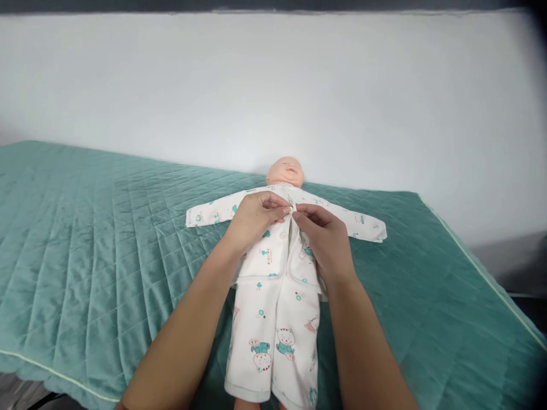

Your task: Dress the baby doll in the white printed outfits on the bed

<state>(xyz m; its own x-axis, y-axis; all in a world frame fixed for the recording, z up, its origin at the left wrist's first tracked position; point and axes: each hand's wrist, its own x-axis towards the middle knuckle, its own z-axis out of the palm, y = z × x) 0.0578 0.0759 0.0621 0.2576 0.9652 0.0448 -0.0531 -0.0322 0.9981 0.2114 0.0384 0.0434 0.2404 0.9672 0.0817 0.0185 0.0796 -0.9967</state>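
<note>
A baby doll lies on its back, its head toward the wall. It wears a white printed baby jacket with both sleeves spread out, and matching trousers. My left hand pinches the jacket's front edge near the upper chest. Facing it, my right hand pinches the opposite edge, the fingertips of both hands almost meeting at a small button. Below them another button shows on the front, where the two panels part toward the hem.
A green quilted cover with pale piping spreads under the doll. Behind the doll's head rises a white wall. The cover's right edge slants down toward the near corner, and dark items sit beyond it.
</note>
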